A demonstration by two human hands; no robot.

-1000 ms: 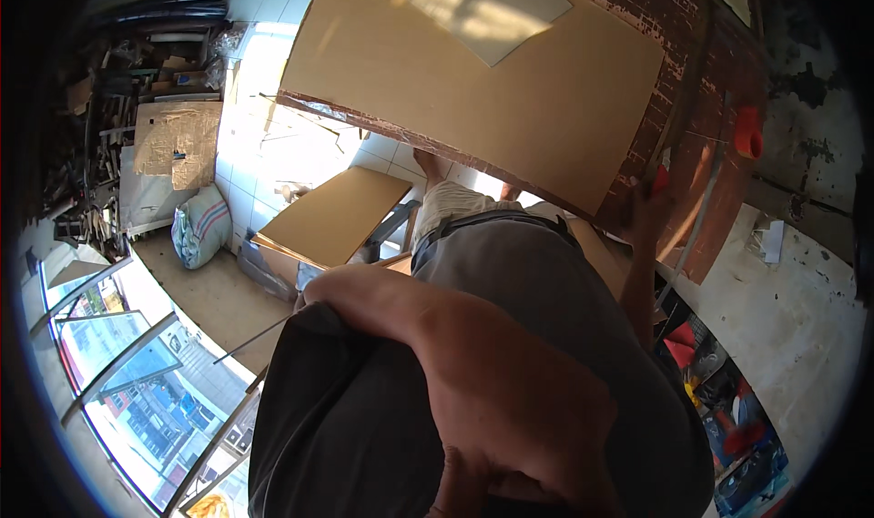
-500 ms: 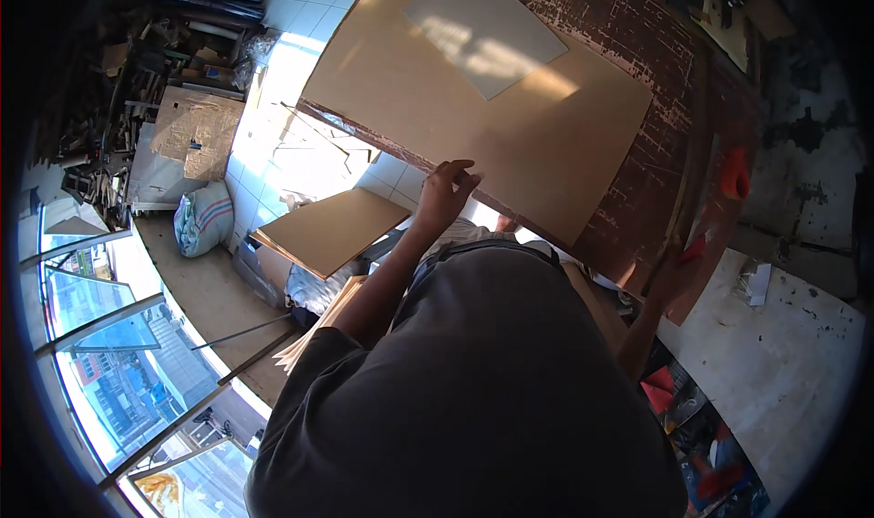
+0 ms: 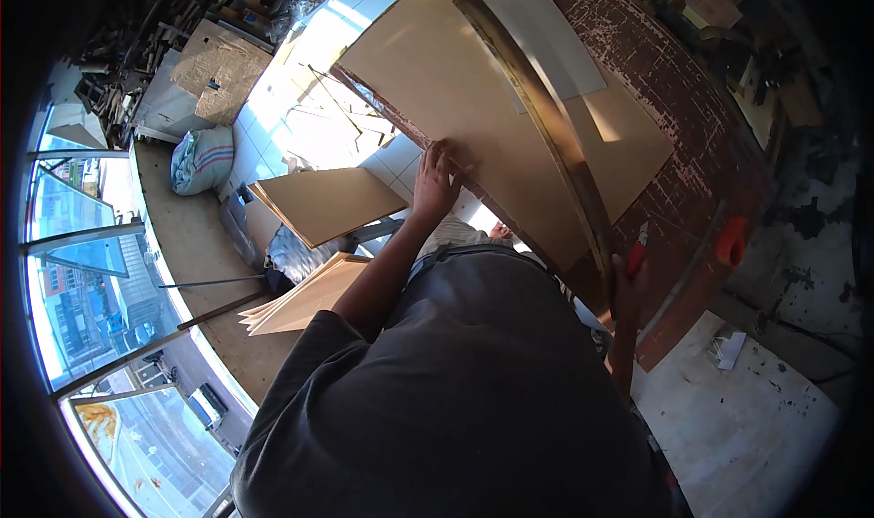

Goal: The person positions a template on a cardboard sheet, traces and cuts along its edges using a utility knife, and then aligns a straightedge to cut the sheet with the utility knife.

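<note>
A large brown board (image 3: pixel 401 72) lies on the worn, dark red table (image 3: pixel 628 45), with a smaller grey sheet (image 3: pixel 551 40) on top of it. My left hand (image 3: pixel 439 179) rests at the board's near left edge, fingers loosely bent and nothing visible in them. At the near right corner, my right hand (image 3: pixel 626 290) is closed round a red-handled utility knife (image 3: pixel 636 256) whose tip points up. The same hand is against the near end of a long wooden straightedge (image 3: pixel 537 108), which slants across the board and overlaps the grey sheet.
A red object (image 3: pixel 731 242) lies on the table's right side. To my left are stacked brown boards (image 3: pixel 332 204), a fanned pile of thin sheets (image 3: pixel 309 295) and a stuffed sack (image 3: pixel 202 160). Scrap wood (image 3: pixel 228 17) is heaped farther back, beside glass windows (image 3: pixel 82 318).
The straightedge has come from the table's right side onto the board, brought by my right hand along with the knife. My left hand stays near the board's edge. The view has shifted slightly.
</note>
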